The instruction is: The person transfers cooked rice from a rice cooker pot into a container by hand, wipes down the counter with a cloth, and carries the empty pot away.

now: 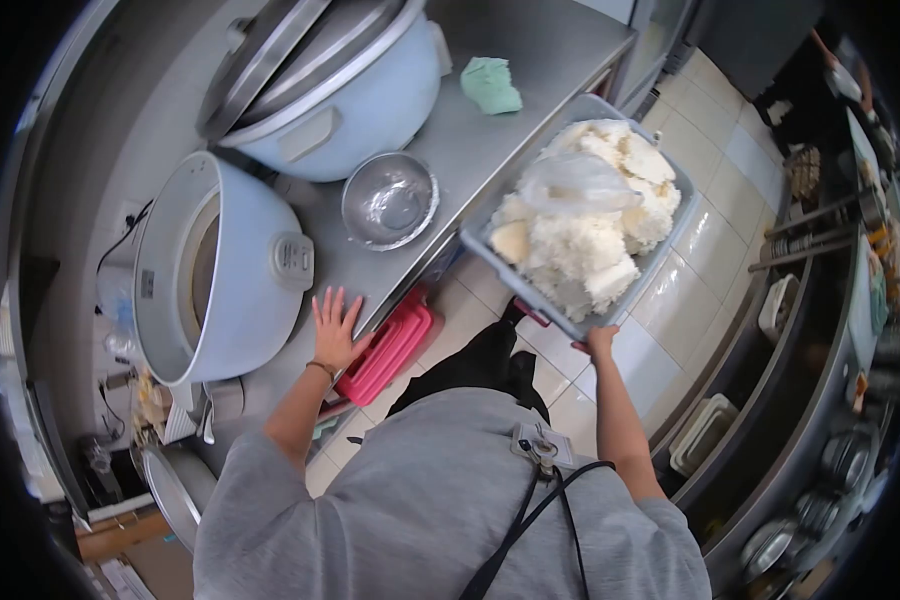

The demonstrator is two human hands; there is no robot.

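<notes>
My left hand [338, 327] lies with fingers spread at the edge of the steel counter [355, 275], holding nothing. Beside it stands a large open pale-blue cooker [260, 270]. My right hand [600, 345] is closed on the near rim of a grey-blue tub [576, 326]. White rice [595, 245] in big clumps is heaped in the tub, with a clear plastic bag [575, 182] on top. A steel bowl [390, 200] sits on the counter between the cookers and the edge.
A second cooker [355, 110] with tilted lids stands at the upper left, near a green cloth [491, 85]. A red-pink crate [390, 345] is below the counter edge. Shelving with trays [703, 433] lines the right side. Another person's arm [825, 48] shows at the upper right.
</notes>
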